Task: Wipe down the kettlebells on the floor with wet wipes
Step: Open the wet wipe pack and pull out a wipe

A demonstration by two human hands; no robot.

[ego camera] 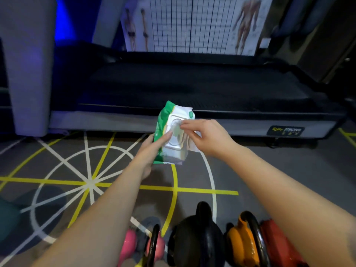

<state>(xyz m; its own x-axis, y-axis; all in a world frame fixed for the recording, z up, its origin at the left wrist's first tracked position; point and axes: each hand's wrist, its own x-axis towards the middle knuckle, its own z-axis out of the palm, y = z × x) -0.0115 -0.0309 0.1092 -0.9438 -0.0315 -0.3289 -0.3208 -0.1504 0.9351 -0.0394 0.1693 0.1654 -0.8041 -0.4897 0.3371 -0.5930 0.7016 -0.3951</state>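
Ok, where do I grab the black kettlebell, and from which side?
Grip the black kettlebell by its handle loop, coming straight down from above: the loop stands upright on top, and the pink kettlebell and orange kettlebell crowd its sides. The left hand and right hand are both on the wipe pack.

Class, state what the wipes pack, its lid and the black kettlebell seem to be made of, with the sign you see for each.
The wipes pack looks like thin glossy plastic film, green and white, creased at its ends. The lid: rigid, smooth white plastic with moulded edges. The black kettlebell: probably metal, perhaps coated; dark with a dull sheen.
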